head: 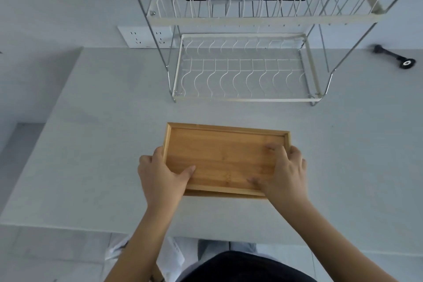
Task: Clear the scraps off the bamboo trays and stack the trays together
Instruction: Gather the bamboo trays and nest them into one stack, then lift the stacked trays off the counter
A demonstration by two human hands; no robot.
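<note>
Head view: bamboo tray [225,158] sits near-centre on the desk [91,144], upright, no scraps visible on it. A second wooden edge [219,194] shows just under its near rim, so it looks seated on another tray, slightly offset. Left hand [160,176] clamps the left end, thumb inside the tray, fingers [158,152] wrapped over the rim. Right hand [283,171] holds the right end, fingers [275,150] flat on the tray floor. Wire dish rack [242,71] stands far, well apart.

Judgement: stacking is nearly done. Risk is misalignment: if the top tray is pressed down while skewed, the rims ride up instead of nesting. Sliding the pair toward the near desk edge could tip it off.
</note>
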